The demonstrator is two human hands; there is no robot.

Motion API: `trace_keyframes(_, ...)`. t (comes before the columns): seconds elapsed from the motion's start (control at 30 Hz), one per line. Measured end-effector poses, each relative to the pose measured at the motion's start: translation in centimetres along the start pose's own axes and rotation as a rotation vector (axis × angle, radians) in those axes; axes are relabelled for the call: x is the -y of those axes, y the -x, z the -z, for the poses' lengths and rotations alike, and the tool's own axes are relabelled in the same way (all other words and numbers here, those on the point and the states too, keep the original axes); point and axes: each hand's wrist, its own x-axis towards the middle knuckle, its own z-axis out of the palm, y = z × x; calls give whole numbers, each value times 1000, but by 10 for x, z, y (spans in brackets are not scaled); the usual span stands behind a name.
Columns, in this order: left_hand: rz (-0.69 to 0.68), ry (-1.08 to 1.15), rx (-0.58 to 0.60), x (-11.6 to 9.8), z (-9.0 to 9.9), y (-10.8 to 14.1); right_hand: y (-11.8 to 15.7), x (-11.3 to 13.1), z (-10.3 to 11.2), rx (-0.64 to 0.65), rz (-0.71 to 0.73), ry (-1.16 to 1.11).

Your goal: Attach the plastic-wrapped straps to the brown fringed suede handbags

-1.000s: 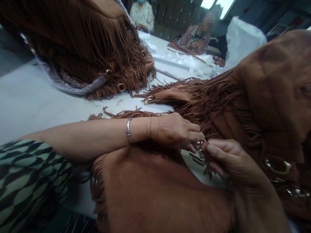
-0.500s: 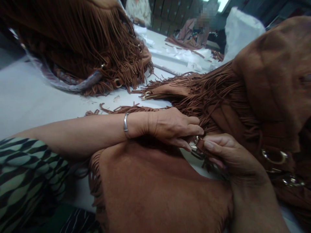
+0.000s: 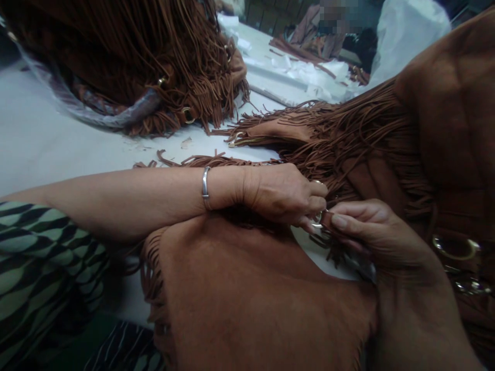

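A brown suede bag [image 3: 240, 288] with fringed sides lies in front of me at the bottom of the view. My left hand [image 3: 276, 193], with a silver bangle on its wrist, reaches across its top edge, fingers curled closed on a shiny metal ring [image 3: 317, 220]. Facing it, my right hand [image 3: 371, 219] pinches a short brown leather strap [image 3: 328, 220] between thumb and fingers. The strap's end meets the ring between both hands. My fingers partly cover the ring, so its exact fitting cannot be made out.
More fringed suede bags stand at the right [image 3: 444, 134] and upper left; the left one has a plastic-wrapped handle [image 3: 116, 117]. A white table [image 3: 46, 139] lies beneath. Leather strips [image 3: 301, 56] and white scraps [image 3: 309, 72] lie farther back, near another person [image 3: 332, 31].
The view has shifted slightly. My left fingers have curled more tightly around the ring. My right hand still pinches the strap.
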Motion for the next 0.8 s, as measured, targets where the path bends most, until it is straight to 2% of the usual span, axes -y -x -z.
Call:
trace_keyframes(0.13, -53, -62, -44, 1, -3, 2, 8, 6, -6, 8, 47, 134)
trace_keyframes(0.23, -35, -110, -88, 4, -5, 5, 12, 7, -14, -120, 68, 222)
trace_keyframes(0.3, -14, -116, -69, 6, -6, 5, 15, 10, -19, -198, 112, 313)
trace_keyframes(0.43, -35, -115, -19, 5, -5, 4, 18, 19, -25, -212, 232, 523)
trace_keyframes(0.6, 54, 45, -42, 5, -3, 2, 17, 15, -23, -302, 373, 704)
trace_keyframes(0.7, 23, 160, -107, 6, -1, 2, 17, 8, -20, -316, 470, 753)
trace_keyframes(0.8, 29, 210, -124, 6, 0, 2, 20, 6, -21, -351, 544, 835)
